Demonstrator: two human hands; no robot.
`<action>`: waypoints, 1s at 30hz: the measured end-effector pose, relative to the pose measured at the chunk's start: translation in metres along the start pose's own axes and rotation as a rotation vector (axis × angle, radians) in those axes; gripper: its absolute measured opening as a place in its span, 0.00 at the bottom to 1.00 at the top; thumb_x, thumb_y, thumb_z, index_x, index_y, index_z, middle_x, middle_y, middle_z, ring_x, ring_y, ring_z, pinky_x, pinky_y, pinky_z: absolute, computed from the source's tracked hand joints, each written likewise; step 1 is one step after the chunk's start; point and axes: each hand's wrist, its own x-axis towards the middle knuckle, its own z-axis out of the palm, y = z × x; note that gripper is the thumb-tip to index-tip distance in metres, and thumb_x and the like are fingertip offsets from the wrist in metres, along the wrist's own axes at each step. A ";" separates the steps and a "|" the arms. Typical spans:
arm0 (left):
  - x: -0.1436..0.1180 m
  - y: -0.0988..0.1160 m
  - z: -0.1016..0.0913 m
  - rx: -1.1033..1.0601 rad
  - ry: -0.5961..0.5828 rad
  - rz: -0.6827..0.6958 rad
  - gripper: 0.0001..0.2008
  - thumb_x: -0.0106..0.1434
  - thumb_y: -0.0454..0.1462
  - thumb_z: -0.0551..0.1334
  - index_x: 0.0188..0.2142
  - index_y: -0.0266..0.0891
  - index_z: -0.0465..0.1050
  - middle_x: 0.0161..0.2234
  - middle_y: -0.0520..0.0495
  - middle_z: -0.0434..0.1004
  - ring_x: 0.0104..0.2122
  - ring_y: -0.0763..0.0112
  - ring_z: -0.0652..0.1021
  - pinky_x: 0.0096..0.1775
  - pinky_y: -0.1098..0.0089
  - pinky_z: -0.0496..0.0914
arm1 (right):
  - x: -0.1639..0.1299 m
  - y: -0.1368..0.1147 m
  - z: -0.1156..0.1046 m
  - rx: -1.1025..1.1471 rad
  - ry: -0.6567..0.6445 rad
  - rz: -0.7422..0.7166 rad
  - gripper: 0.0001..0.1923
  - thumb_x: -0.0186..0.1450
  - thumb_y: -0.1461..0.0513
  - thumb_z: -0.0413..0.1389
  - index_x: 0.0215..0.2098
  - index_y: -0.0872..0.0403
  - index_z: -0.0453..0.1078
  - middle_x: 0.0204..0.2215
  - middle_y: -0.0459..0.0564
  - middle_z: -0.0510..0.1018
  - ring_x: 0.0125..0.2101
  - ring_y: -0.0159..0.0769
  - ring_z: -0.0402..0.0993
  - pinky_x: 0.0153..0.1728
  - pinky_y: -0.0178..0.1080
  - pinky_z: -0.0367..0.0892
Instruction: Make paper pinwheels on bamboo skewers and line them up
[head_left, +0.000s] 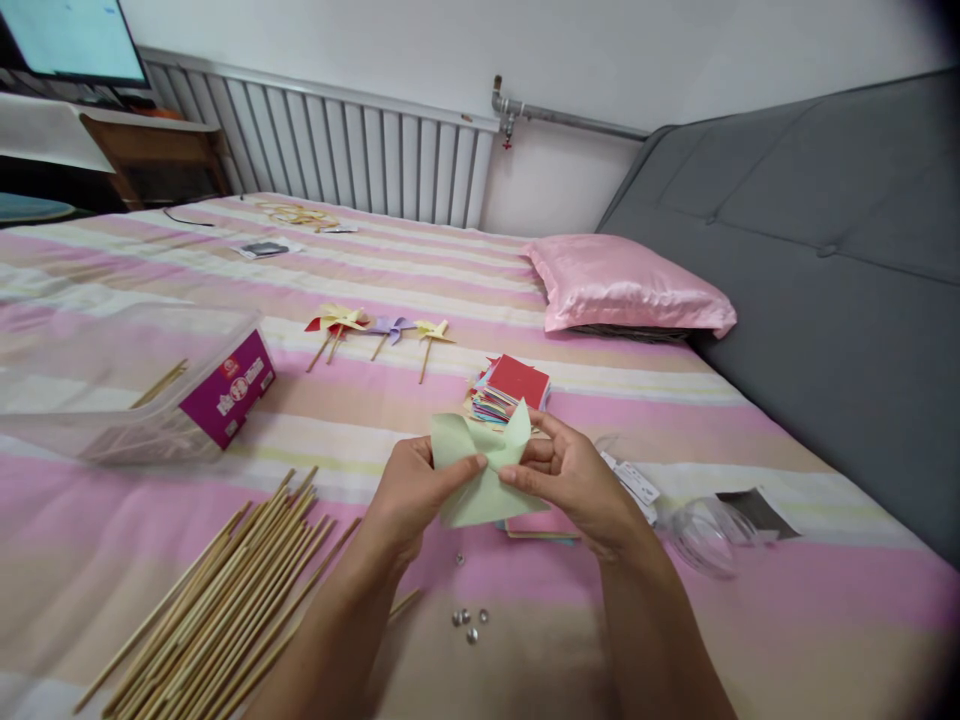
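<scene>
A pale green paper sheet [480, 470] with folded-in corners is held over the bed between both hands. My left hand [412, 490] pinches its left side with thumb on top. My right hand [570, 475] grips its right side, fingers curled over a folded corner. Just behind the hands lies a stack of coloured paper squares [510, 390] with a red one on top. Below the hands several small metal pins [469, 620] lie on the striped bedsheet [420, 270].
A bundle of wooden sticks [225, 600] lies at the lower left. A clear plastic box [127, 385] with a purple label sits left. Several finished paper pinwheels [375, 330] lie further back. A pink pillow [622, 285] and grey headboard [825, 260] stand right. Clear plastic wrap [705, 530] lies right of my hands.
</scene>
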 end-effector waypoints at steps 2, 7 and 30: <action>0.000 0.000 0.000 -0.015 -0.006 0.004 0.13 0.43 0.36 0.70 0.30 0.32 0.79 0.27 0.45 0.80 0.24 0.69 0.76 0.29 0.71 0.69 | 0.000 -0.001 0.000 0.005 0.043 0.007 0.32 0.50 0.60 0.65 0.51 0.52 0.62 0.30 0.48 0.78 0.34 0.40 0.76 0.36 0.42 0.70; 0.000 -0.001 0.000 -0.023 -0.010 -0.009 0.12 0.43 0.36 0.70 0.30 0.32 0.79 0.25 0.45 0.79 0.24 0.70 0.75 0.29 0.72 0.69 | 0.001 -0.002 0.000 -0.006 0.085 -0.007 0.31 0.50 0.59 0.65 0.51 0.56 0.64 0.31 0.50 0.79 0.33 0.39 0.76 0.36 0.40 0.69; 0.005 -0.001 -0.003 -0.100 0.198 0.004 0.10 0.40 0.35 0.70 0.25 0.32 0.77 0.22 0.48 0.77 0.20 0.73 0.73 0.25 0.74 0.64 | 0.000 -0.003 0.003 -0.085 0.442 -0.391 0.19 0.54 0.60 0.62 0.44 0.50 0.68 0.34 0.48 0.78 0.35 0.36 0.74 0.39 0.41 0.69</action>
